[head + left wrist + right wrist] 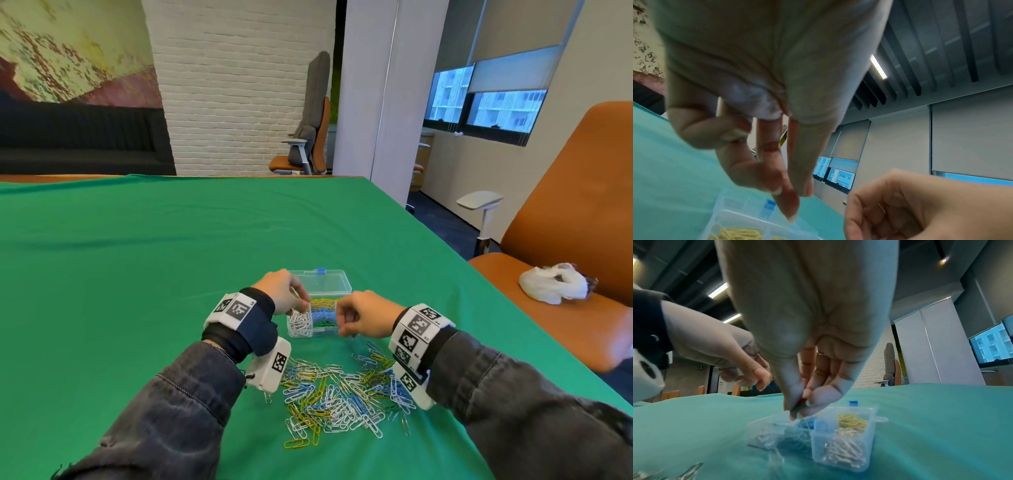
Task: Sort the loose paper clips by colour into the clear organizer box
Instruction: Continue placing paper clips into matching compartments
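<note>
The clear organizer box [342, 275] stands open on the green cloth, lid tipped back. Its compartments hold white [299, 323], yellow [323, 302], blue and green clips. My left hand [301, 305] hovers over the box's left side; in the left wrist view its fingers [791, 211] point down, nearly straight, with nothing visible between them. My right hand [342, 330] is at the box's right side. In the right wrist view its thumb and fingers pinch a blue-green paper clip [801, 404] just above the box [840, 449]. The loose mixed clips [342, 394] lie in a pile nearer me.
The green-covered table [171, 257] stretches far back and left. Its right edge runs diagonally close to my right arm. Beyond it stands an orange chair [565, 205] with a white plastic bag [551, 282] on the seat.
</note>
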`<action>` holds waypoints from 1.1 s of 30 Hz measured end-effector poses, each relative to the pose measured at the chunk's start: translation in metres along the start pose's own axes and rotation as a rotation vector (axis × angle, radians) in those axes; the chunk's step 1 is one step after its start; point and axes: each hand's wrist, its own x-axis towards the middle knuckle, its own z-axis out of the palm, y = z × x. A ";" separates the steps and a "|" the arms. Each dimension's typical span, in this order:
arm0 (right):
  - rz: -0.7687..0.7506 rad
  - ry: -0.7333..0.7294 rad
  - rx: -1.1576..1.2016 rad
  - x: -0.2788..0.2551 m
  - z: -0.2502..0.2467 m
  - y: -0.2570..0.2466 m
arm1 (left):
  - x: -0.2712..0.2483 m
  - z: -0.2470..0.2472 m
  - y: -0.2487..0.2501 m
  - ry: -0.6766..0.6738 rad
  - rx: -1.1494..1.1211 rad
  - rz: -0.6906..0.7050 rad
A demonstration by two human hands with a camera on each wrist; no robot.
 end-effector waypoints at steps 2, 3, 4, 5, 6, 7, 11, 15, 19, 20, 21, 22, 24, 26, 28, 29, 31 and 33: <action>0.000 0.058 -0.009 0.007 -0.005 -0.002 | 0.000 -0.001 0.000 -0.004 -0.009 -0.002; -0.001 0.066 -0.011 0.009 -0.006 -0.003 | 0.000 -0.001 0.000 -0.007 -0.009 -0.002; -0.006 0.057 -0.001 0.011 -0.007 -0.003 | 0.000 -0.001 0.001 -0.010 -0.008 -0.002; -0.014 0.038 0.018 0.012 -0.008 -0.004 | 0.000 -0.001 0.000 -0.014 -0.002 0.000; -0.019 0.023 0.038 0.012 -0.008 -0.004 | 0.000 -0.001 0.000 -0.017 0.007 0.002; -0.022 0.025 0.047 0.012 -0.008 -0.004 | 0.000 -0.001 0.000 -0.018 0.014 0.004; -0.031 0.171 0.063 0.017 -0.008 -0.005 | 0.001 -0.001 -0.001 -0.017 0.014 -0.004; -0.049 0.238 0.089 0.023 -0.011 -0.008 | 0.001 0.000 -0.001 -0.032 0.011 -0.018; -0.041 0.251 0.079 0.017 -0.011 -0.007 | 0.000 -0.001 -0.002 -0.047 0.014 -0.018; -0.042 0.241 0.042 0.014 -0.009 -0.006 | 0.000 -0.001 -0.002 -0.051 0.008 -0.020; -0.045 0.208 -0.003 0.009 -0.007 -0.006 | 0.000 -0.001 -0.002 -0.054 0.002 -0.021; -0.047 0.155 -0.045 0.005 -0.003 -0.006 | 0.000 -0.001 -0.001 -0.055 -0.002 -0.021; -0.040 0.039 -0.105 -0.003 0.006 -0.007 | 0.000 -0.001 -0.001 -0.056 -0.002 -0.021; -0.020 -0.011 -0.148 -0.007 0.014 -0.005 | 0.000 -0.001 0.000 -0.059 -0.002 -0.021; 0.001 -0.017 -0.170 -0.009 0.019 -0.002 | 0.000 -0.001 -0.001 -0.065 -0.005 -0.024; 0.008 -0.022 -0.170 -0.010 0.021 -0.001 | 0.000 -0.001 -0.001 -0.069 -0.007 -0.027; 0.009 -0.040 -0.151 -0.011 0.022 0.001 | 0.000 0.000 -0.001 -0.078 -0.006 -0.030; -0.009 -0.055 -0.118 -0.013 0.021 0.002 | 0.000 0.000 -0.002 -0.085 -0.008 -0.030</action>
